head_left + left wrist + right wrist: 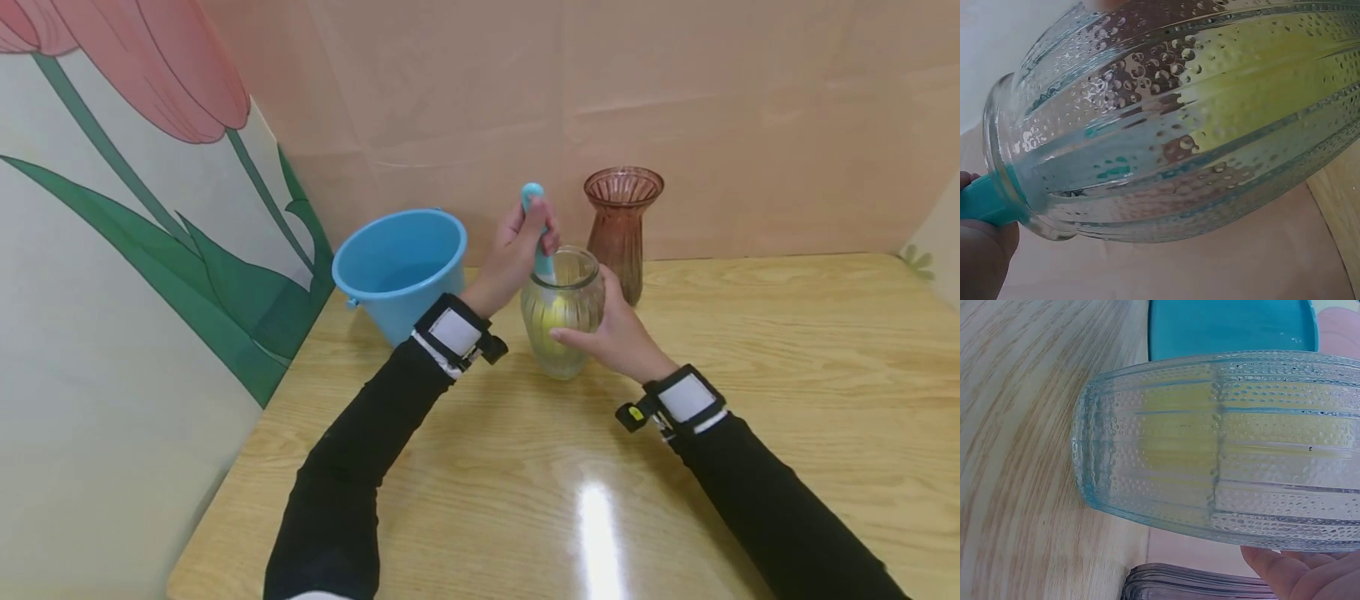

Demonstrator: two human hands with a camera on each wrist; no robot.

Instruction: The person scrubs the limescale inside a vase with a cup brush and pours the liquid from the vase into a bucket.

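Jar (562, 321) upright on table (750, 400), right hand (611, 333) gripping its side; left hand (517, 250) grasping brush (536, 225) dipped inside.

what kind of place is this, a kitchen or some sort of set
Probably a staged tabletop set, not a kitchen: a wooden table boxed in by plain pink backdrop panels and a painted tulip board, with only a blue bucket and two vases on it.

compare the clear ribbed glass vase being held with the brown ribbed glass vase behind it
The clear ribbed glass vase is squat and rounded; the brown ribbed glass vase is taller, with a narrow neck and flared rim. The clear one is gripped by the right hand and has a teal-handled brush, held by the left hand, inside it; the brown one stands untouched. Both stand upright on the wooden table.
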